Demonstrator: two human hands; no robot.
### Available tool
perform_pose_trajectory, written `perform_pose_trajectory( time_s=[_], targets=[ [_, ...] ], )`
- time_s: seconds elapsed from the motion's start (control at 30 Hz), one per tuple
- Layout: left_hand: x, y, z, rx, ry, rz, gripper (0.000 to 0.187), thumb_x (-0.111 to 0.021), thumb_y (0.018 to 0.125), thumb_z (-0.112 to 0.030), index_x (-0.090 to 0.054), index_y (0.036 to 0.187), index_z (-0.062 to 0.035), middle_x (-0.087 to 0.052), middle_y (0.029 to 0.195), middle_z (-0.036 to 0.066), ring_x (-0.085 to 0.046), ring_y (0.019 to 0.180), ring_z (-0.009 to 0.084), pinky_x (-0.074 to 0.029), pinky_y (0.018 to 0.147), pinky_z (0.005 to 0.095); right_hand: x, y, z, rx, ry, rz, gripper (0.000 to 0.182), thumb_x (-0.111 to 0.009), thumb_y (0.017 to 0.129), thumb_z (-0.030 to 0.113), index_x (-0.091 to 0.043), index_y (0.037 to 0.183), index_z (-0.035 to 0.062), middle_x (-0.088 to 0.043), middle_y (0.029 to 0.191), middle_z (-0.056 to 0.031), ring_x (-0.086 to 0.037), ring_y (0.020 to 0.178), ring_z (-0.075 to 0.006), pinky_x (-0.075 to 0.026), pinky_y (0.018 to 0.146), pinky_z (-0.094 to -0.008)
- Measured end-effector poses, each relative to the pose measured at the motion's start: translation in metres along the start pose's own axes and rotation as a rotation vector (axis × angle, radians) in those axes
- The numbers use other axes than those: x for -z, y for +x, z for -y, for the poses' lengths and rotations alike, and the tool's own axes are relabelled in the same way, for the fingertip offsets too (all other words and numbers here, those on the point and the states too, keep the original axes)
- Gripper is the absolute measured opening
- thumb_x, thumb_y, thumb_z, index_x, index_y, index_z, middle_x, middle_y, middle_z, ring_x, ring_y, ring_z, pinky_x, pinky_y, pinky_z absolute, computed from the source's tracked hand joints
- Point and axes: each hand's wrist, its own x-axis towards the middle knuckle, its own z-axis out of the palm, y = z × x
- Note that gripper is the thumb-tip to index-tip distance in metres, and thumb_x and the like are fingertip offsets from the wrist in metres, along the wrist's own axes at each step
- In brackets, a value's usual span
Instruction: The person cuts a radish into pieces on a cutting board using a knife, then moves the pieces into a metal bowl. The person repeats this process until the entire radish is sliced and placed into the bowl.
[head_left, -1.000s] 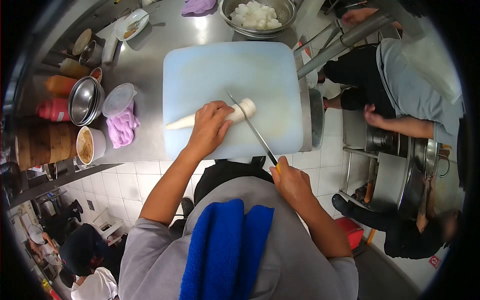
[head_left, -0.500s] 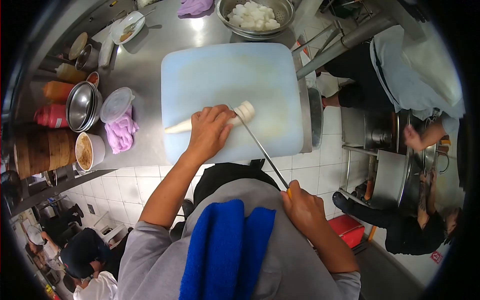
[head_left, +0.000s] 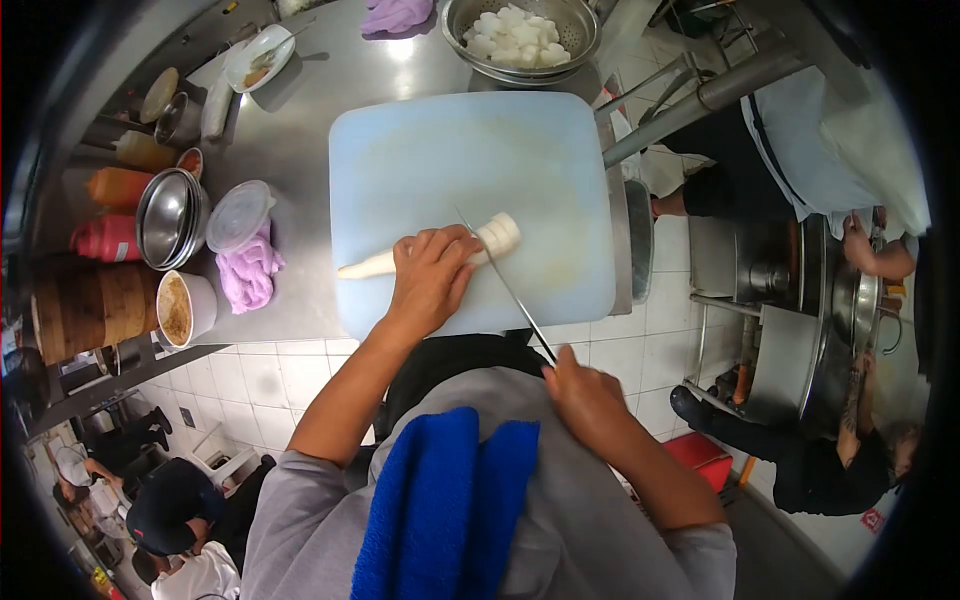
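colander holds white radish chunks | left hand clamped on radish | right hand grips knife | blue cutting board, steel desk

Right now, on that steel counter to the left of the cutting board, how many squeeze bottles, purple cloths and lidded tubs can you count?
Squeeze bottles: 3, red, orange, yellow
Purple cloths: 2, one by the tub, one at the far edge
Lidded tubs: 1
Total: 6

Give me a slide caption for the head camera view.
Left hand steadies a white radish on a cutting board; right hand slices with a knife.
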Motion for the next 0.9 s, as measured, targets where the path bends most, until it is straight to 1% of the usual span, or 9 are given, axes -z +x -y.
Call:
perform_pose_trajectory(
  time_s=[0.07, 0.2, 0.3, 0.4, 0.5, 0.6, 0.7, 0.8, 0.9],
  targets=[
    [0.000, -0.002, -0.001, 0.006, 0.004, 0.007, 0.031, -0.068, 0.081, -0.006, -0.061, 0.111, -0.0125, -0.057, 0.118, 0.005, -0.052, 0.109, 0.0254, -0.034, 0.091, 0.0423, -0.031, 0.018, -0.007, -0.022, -0.007, -0.036, 0.026, -0.053, 0.097, 0.026, -0.043, 0.097, 0.0022, -0.064, 0.066, -0.0212, -0.066, 0.065, -0.0409, -0.052, 0.058, -0.0508],
    [-0.001, -0.004, 0.004, -0.020, 0.022, 0.004, 0.039, -0.071, 0.080, -0.010, -0.059, 0.117, -0.0126, -0.056, 0.120, 0.006, -0.051, 0.112, 0.0257, -0.035, 0.094, 0.0434, -0.029, 0.021, -0.012, 0.031, -0.007, -0.164, 0.027, -0.057, 0.095, 0.026, -0.045, 0.098, 0.0029, -0.064, 0.065, -0.0219, -0.063, 0.059, -0.0420, -0.051, 0.056, -0.0522],
    [0.002, -0.002, 0.002, 0.059, -0.039, -0.013, 0.051, -0.074, 0.079, -0.019, -0.055, 0.126, -0.0141, -0.055, 0.120, 0.005, -0.049, 0.113, 0.0255, -0.035, 0.094, 0.0475, -0.003, -0.002, -0.009, 0.025, 0.025, -0.242, 0.025, -0.057, 0.096, 0.026, -0.047, 0.099, 0.0033, -0.063, 0.063, -0.0208, -0.064, 0.056, -0.0389, -0.050, 0.051, -0.0482],
    [-0.004, 0.015, -0.017, 0.016, 0.227, 0.003, 0.061, -0.074, 0.080, -0.025, -0.049, 0.134, -0.0144, -0.056, 0.115, 0.007, -0.051, 0.112, 0.0267, -0.038, 0.093, 0.0481, 0.004, -0.026, -0.023, -0.126, 0.320, -0.278, 0.024, -0.058, 0.096, 0.026, -0.050, 0.101, 0.0040, -0.061, 0.059, -0.0164, -0.064, 0.050, -0.0312, -0.048, 0.047, -0.0418],
    [-0.023, 0.044, -0.032, 0.048, 0.358, 0.281, 0.058, -0.069, 0.083, -0.028, -0.047, 0.135, -0.0134, -0.058, 0.110, 0.011, -0.057, 0.107, 0.0297, -0.045, 0.087, 0.0461, 0.007, -0.040, -0.041, -0.237, 0.433, -0.223, 0.030, -0.058, 0.095, 0.033, -0.049, 0.104, 0.0054, -0.064, 0.072, -0.0262, -0.064, 0.070, -0.0468, -0.049, 0.061, -0.0518],
    [-0.049, 0.062, -0.013, 0.007, 0.332, 0.287, 0.059, -0.068, 0.084, -0.031, -0.047, 0.136, -0.0132, -0.058, 0.104, 0.015, -0.062, 0.099, 0.0330, -0.050, 0.083, 0.0470, -0.008, -0.051, -0.056, -0.327, 0.470, -0.196, 0.033, -0.059, 0.095, 0.034, -0.049, 0.103, 0.0041, -0.065, 0.075, -0.0246, -0.065, 0.076, -0.0460, -0.049, 0.063, -0.0514],
    [-0.029, 0.096, -0.018, 0.086, 0.172, 0.204, 0.061, -0.067, 0.084, -0.037, -0.046, 0.136, -0.0122, -0.059, 0.110, 0.019, -0.063, 0.097, 0.0368, -0.052, 0.083, 0.0486, -0.037, -0.055, -0.078, -0.289, 0.479, -0.284, 0.033, -0.059, 0.095, 0.035, -0.050, 0.102, 0.0038, -0.065, 0.072, -0.0231, -0.066, 0.072, -0.0438, -0.050, 0.062, -0.0493],
    [0.004, 0.171, -0.020, 0.108, 0.022, -0.029, 0.068, -0.064, 0.086, -0.046, -0.043, 0.140, -0.0113, -0.057, 0.121, 0.023, -0.060, 0.108, 0.0397, -0.049, 0.091, 0.0491, -0.039, -0.060, -0.074, -0.307, 0.550, -0.274, 0.034, -0.058, 0.094, 0.035, -0.050, 0.101, 0.0032, -0.065, 0.072, -0.0231, -0.066, 0.073, -0.0430, -0.051, 0.062, -0.0488],
    [0.048, 0.215, -0.037, 0.201, 0.065, -0.081, 0.075, -0.057, 0.088, -0.058, -0.040, 0.145, -0.0118, -0.054, 0.131, 0.024, -0.054, 0.119, 0.0406, -0.046, 0.098, 0.0467, -0.038, -0.061, -0.069, -0.334, 0.552, -0.223, 0.036, -0.058, 0.094, 0.037, -0.050, 0.104, 0.0034, -0.066, 0.077, -0.0252, -0.066, 0.078, -0.0453, -0.050, 0.067, -0.0511]
  ],
)
